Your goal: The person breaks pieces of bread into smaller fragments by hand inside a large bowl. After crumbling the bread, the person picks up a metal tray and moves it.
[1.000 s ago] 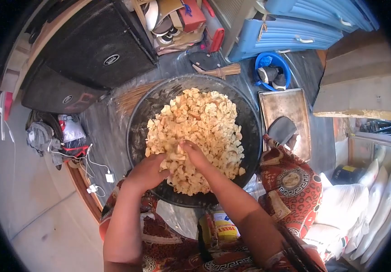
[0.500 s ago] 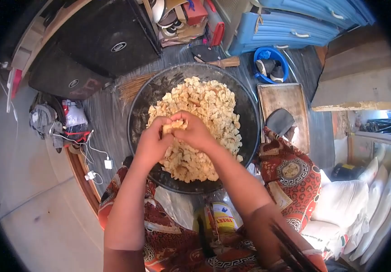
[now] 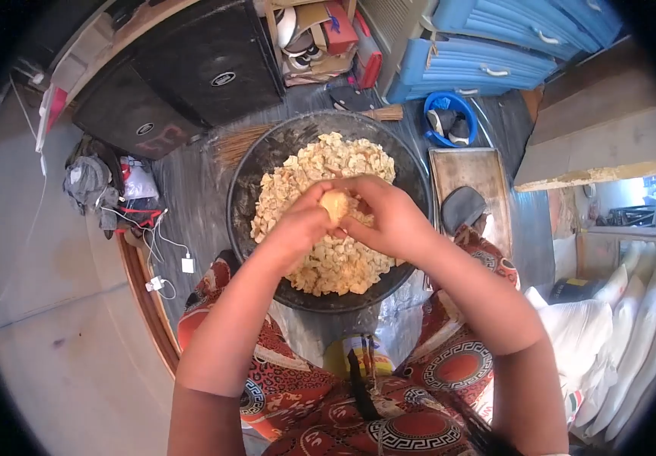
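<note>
A wide black basin point(image 3: 246, 190) holds a heap of torn, pale bread-like pieces point(image 3: 335, 277). Over the middle of the heap, my left hand point(image 3: 303, 230) has its fingers closed on a golden bread piece point(image 3: 335, 205). My right hand point(image 3: 389, 216) grips the same piece from the other side, with thumb and fingers curled around it. Part of the piece is hidden by my fingers.
Close to the basin's right lies a baking tray point(image 3: 503, 197) with a dark shoe-like item point(image 3: 463, 209) on it. A blue bucket point(image 3: 471, 125) with shoes stands behind. At the upper left are a straw broom point(image 3: 243, 144) and black speakers point(image 3: 214, 68).
Both hands have shifted right over the heap, and the piece between them now shows a rounder, smoother face. My right elbow has swung outward, and the camera view has shifted slightly.
</note>
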The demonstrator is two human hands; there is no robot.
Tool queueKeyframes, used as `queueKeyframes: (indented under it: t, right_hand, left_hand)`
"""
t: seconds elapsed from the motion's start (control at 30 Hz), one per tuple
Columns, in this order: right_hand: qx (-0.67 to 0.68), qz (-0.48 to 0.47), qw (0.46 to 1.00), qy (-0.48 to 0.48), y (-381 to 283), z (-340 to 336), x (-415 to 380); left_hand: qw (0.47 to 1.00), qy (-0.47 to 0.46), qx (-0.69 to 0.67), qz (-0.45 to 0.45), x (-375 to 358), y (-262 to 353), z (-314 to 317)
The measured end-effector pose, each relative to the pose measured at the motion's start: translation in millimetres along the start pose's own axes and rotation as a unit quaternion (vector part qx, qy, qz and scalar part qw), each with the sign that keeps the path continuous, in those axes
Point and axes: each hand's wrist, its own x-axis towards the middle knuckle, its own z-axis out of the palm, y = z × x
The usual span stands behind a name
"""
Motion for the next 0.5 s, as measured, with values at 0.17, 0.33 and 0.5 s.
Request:
queueKeyframes:
  t: [0.17, 0.33, 0.5]
  right_hand:
    - [-0.031, 0.039, 0.999, 0.001, 4.6, 6.7, 14.8]
    - [-0.037, 0.021, 0.998, -0.04, 19.6, 5.1, 30.4]
    - [-0.025, 0.021, 0.999, -0.023, 22.4, -12.9, 42.1]
  left_hand:
    - [0.988, 0.072, 0.132, 0.039, 0.0, 0.8, -3.8]
    - [0.98, 0.134, 0.103, 0.101, 1.2, 9.5, -20.8]
    - [0.972, 0.212, 0.094, 0.038, 0.5, 21.5, -37.6]
